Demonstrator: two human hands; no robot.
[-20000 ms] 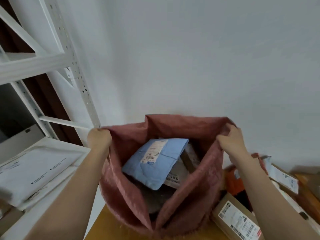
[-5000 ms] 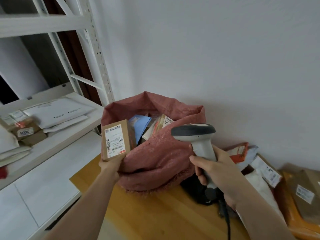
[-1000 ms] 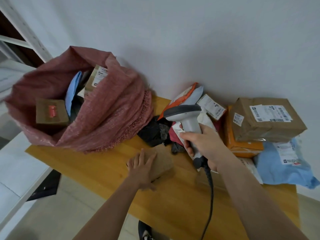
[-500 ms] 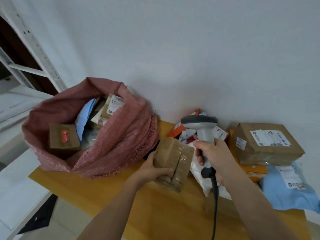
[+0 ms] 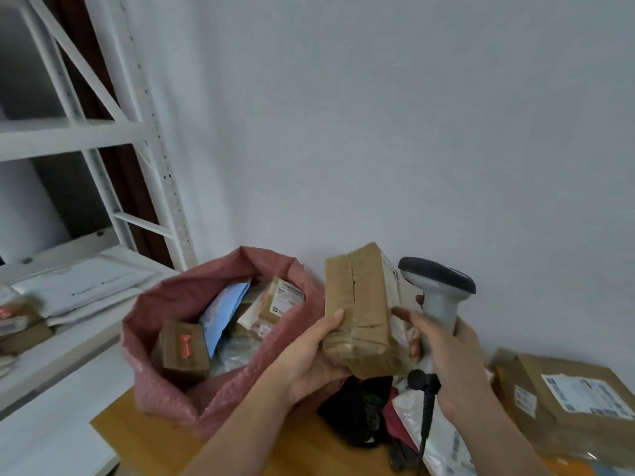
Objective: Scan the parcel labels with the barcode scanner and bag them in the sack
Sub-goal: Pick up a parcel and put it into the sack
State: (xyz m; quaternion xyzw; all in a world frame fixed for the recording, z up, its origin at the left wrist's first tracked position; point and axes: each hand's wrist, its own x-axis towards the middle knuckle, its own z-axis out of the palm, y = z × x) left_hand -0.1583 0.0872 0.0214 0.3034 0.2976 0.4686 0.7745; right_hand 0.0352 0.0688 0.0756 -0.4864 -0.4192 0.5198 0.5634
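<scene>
Left hand cups the brown taped parcel from below, thumb up its near face, fingers curled under; it's held upright in the air between the sack and the barcode scanner. Right hand wraps the scanner grip, with a couple of fingertips also touching the parcel's right side. Risks: label sits on the right face, edge-on to the scanner head and very close, so a read likely fails unless the parcel is turned; grip is bottom-only on slick tape, so it could tip out during the turn; cable hangs over the loose mailers on the table and could snag; sack mouth is slumped and already fairly full, so a drop could bounce off the rim. Can't see: label print, left fingers under the parcel, trigger finger, scanner window; cardboard box at right is cut off
</scene>
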